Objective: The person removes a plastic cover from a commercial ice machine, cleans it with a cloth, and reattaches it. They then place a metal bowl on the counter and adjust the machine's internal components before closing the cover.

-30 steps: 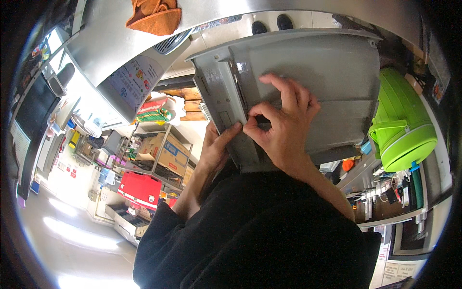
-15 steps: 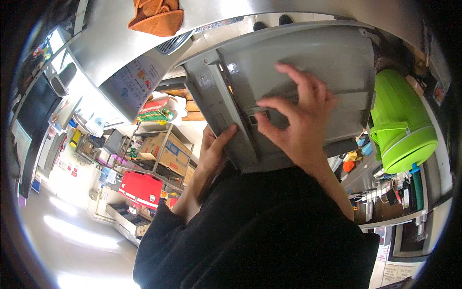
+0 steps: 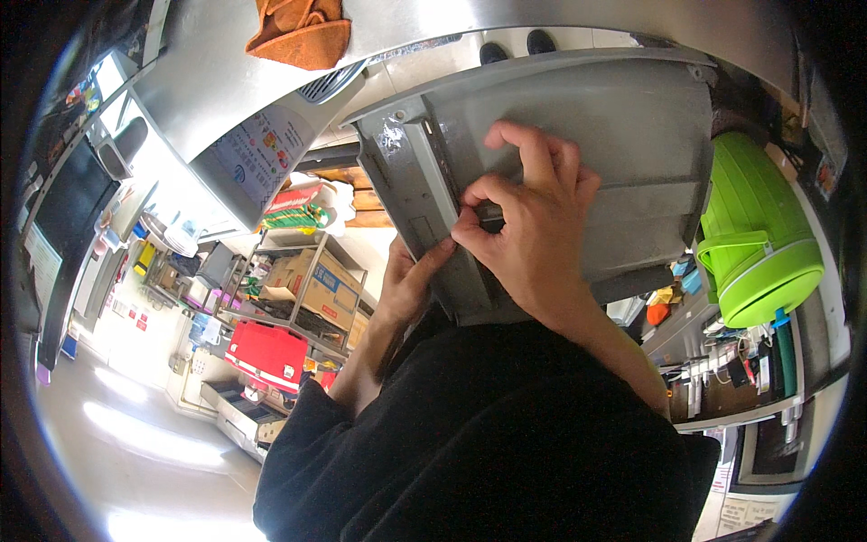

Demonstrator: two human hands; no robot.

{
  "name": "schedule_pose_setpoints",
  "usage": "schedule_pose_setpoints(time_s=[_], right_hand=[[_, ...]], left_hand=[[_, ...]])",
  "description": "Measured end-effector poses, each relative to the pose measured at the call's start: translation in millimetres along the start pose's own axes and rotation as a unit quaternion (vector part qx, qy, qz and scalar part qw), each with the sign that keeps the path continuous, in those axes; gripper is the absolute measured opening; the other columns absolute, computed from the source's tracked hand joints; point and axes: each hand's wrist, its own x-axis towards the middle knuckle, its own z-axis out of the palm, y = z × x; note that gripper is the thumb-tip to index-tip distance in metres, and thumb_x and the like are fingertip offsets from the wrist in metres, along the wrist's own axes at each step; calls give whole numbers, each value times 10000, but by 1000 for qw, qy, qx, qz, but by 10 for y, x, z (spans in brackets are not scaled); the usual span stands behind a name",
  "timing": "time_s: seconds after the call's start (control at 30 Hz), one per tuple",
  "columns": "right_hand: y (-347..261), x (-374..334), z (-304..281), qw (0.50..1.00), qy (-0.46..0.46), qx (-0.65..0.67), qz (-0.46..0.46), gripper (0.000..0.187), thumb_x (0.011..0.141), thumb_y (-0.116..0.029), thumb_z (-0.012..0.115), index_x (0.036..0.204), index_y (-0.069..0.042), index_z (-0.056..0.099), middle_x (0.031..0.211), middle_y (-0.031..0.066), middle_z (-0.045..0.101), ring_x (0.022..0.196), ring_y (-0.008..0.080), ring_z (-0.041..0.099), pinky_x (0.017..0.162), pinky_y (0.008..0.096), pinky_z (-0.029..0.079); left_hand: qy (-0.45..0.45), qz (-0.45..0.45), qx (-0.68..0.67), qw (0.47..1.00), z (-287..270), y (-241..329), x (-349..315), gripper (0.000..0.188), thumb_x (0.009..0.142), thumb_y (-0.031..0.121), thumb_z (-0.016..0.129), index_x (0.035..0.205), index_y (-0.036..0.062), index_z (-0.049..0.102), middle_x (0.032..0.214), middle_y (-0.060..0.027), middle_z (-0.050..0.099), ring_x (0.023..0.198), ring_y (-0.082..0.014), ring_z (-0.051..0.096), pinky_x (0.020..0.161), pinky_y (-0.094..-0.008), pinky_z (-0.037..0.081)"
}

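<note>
A large grey plastic panel [image 3: 623, 126] lies tilted in front of my body, with a raised rim, a long rib and a slot along its left part. My left hand [image 3: 406, 285] grips its near left edge, thumb on top and most fingers hidden behind the edge. Over the rib, my right hand [image 3: 542, 226] has thumb and index fingertip pinched together at the slot, close to the left thumb. Its other fingers curl above the panel. Whatever may be between the pinching fingertips is too small to make out.
An orange cloth [image 3: 302, 41] lies on the steel counter [image 3: 433, 16] beyond the panel. A lime green barrel-shaped jug [image 3: 763, 235] stands right. On the left are a metal rack with a cardboard box [image 3: 327, 294] and a red case [image 3: 266, 354]. Dark shoes [image 3: 539, 42] show on the floor.
My right hand has moved left to the rib, and its thumb and index finger have closed into a pinch. The left thumb has shifted slightly inward, and the panel sits slightly farther right.
</note>
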Motion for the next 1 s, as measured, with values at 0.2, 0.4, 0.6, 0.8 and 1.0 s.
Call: schedule_pose_setpoints(time_s=[0.2, 0.4, 0.6, 0.8, 1.0], right_hand=[[11, -22, 30, 999, 9, 35, 16, 157, 530, -160, 708, 618, -149, 578, 1055, 8, 466, 1021, 251, 412, 768, 424, 293], [114, -5, 158, 992, 12, 124, 4, 155, 552, -126, 709, 654, -110, 593, 1046, 27, 467, 982, 235, 446, 766, 374, 354], [309, 101, 226, 977, 78, 197, 18, 137, 592, -55, 684, 712, -61, 619, 1050, 48, 475, 889, 202, 517, 721, 315, 426], [394, 201, 25, 978, 79, 192, -26, 106, 648, -48, 670, 741, -62, 619, 1042, 46, 494, 827, 173, 540, 712, 299, 429], [296, 313, -81, 986, 107, 113, -67, 114, 678, -104, 689, 778, -100, 636, 940, 10, 526, 840, 180, 519, 737, 334, 380]], left_hand=[[-25, -16, 34, 999, -43, 56, 39, 412, 833, 179, 602, 1178, -2, 469, 1100, -95, 568, 1019, -177, 525, 904, -334, 396], [38, 79, 139, 986, -73, 460, 395, 500, 808, 298, 633, 1167, -9, 469, 1061, -99, 567, 972, -170, 528, 856, -302, 398], [61, 93, 197, 974, 66, 607, 405, 341, 776, 173, 622, 1035, -32, 537, 905, -69, 613, 829, -134, 562, 770, -270, 423], [48, 102, 148, 983, 83, 602, 371, 308, 748, 109, 628, 1009, -33, 548, 909, -81, 617, 831, -139, 570, 776, -273, 430], [36, 76, 59, 995, 140, 603, 344, 323, 740, 76, 631, 1035, -29, 549, 949, -100, 622, 865, -166, 590, 804, -295, 444]])
